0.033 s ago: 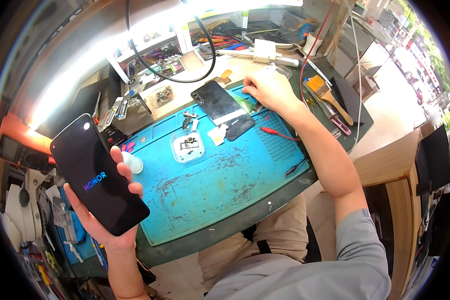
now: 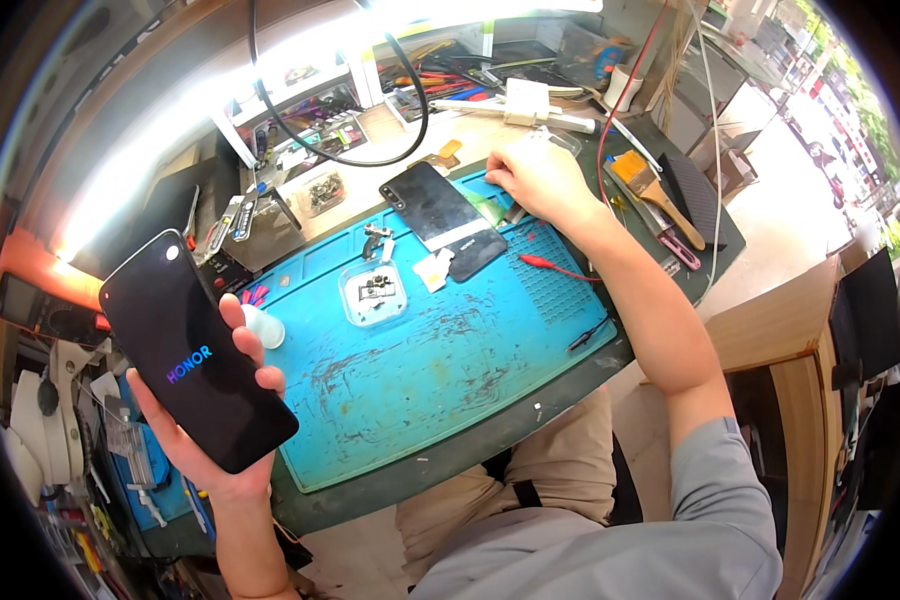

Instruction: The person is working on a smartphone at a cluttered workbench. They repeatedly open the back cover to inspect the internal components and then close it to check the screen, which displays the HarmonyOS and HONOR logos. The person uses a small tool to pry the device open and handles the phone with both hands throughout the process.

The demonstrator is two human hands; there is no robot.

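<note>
My left hand (image 2: 238, 440) holds up a black smartphone (image 2: 185, 345) at the left, its fingers wrapped round the right edge. The phone's dark screen shows a small bluish-purple logo. My right hand (image 2: 540, 180) rests beyond the far right part of the blue work mat (image 2: 410, 400), fingers curled in; whether anything is in them is hidden. Beside it lie a greenish film (image 2: 485, 207) and a dark phone back cover (image 2: 435, 205) with a camera strip. A clear plastic tray (image 2: 373, 293) of small metal parts sits on the mat, with white scraps (image 2: 433, 269) next to it.
Right of my right forearm lie a brush (image 2: 655, 185) and a pink-handled cutter (image 2: 675, 245). A red test clip (image 2: 537, 261) crosses the mat's right side. A black cable (image 2: 420, 110) loops over the back. A white bottle (image 2: 265, 327) stands behind the held phone.
</note>
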